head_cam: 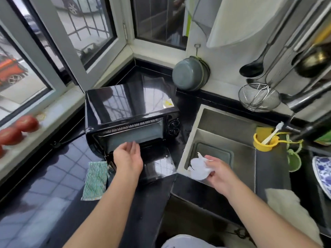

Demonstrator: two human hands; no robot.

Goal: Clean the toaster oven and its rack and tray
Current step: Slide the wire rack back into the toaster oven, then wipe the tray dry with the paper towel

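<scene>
A black toaster oven (129,106) stands on the dark counter with its glass door (157,165) folded down flat toward me. A grey tray (136,137) shows inside the cavity. My left hand (128,157) hovers over the door at the oven's mouth, fingers relaxed and reaching toward the tray's front edge, holding nothing. My right hand (219,171) grips a crumpled white cloth (198,168) over the left rim of the sink (189,140). The rack is not visible.
A green striped cloth (95,180) lies on the counter left of the door. Tomatoes (18,128) sit on the windowsill. A grey pot (189,74), wire strainer (258,97), yellow holder with a brush (265,140) and blue patterned plate (322,172) surround the sink.
</scene>
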